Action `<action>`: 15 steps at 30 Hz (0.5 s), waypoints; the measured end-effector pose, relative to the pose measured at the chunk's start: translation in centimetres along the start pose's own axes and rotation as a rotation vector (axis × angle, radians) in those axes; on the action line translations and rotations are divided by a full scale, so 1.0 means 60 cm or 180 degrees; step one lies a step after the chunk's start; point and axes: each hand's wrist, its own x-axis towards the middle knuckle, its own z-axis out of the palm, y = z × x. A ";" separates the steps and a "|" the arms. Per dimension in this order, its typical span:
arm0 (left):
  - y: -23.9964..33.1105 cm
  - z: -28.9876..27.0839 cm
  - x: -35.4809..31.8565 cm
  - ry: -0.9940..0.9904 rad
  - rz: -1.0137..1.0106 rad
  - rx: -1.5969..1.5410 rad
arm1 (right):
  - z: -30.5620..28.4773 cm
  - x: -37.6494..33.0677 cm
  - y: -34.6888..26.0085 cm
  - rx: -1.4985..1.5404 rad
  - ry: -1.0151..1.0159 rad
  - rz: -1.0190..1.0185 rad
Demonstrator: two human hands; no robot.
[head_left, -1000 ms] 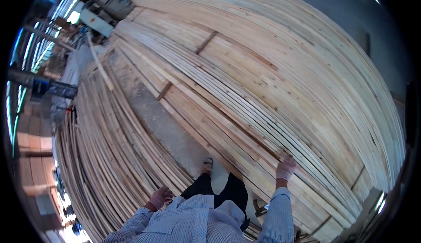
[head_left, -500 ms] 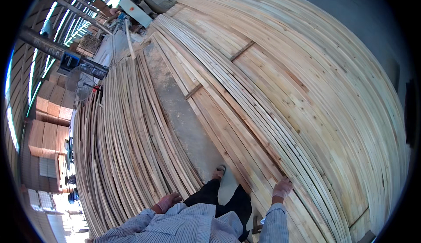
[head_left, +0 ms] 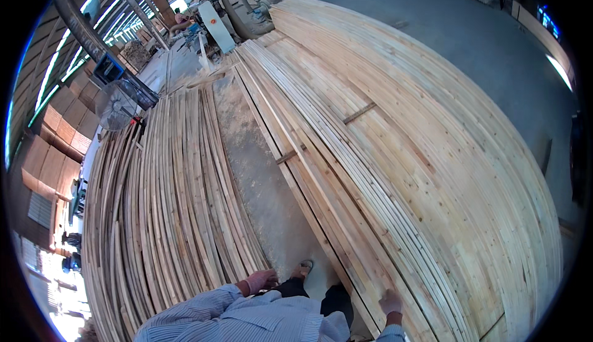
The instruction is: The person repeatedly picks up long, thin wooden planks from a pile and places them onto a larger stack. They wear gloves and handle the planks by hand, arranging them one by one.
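While the right hand [head_left: 390,302] is resting on the near boards [head_left: 395,175], fingers looking loose, left hand [head_left: 262,279] is hanging half-curled, holding nothing. Long planks are probably flexing; grab mid-length.

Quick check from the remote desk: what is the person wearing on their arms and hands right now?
Both arms are in long sleeves of a light blue shirt with fine white stripes, cuffs reaching the wrists. The left hand and the right hand are bare: no gloves, and no watch or band that shows.
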 end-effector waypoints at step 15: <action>0.176 0.127 0.091 -0.1109 -0.0113 -0.3016 | -0.090 -0.406 -0.490 0.0276 0.0985 -0.0064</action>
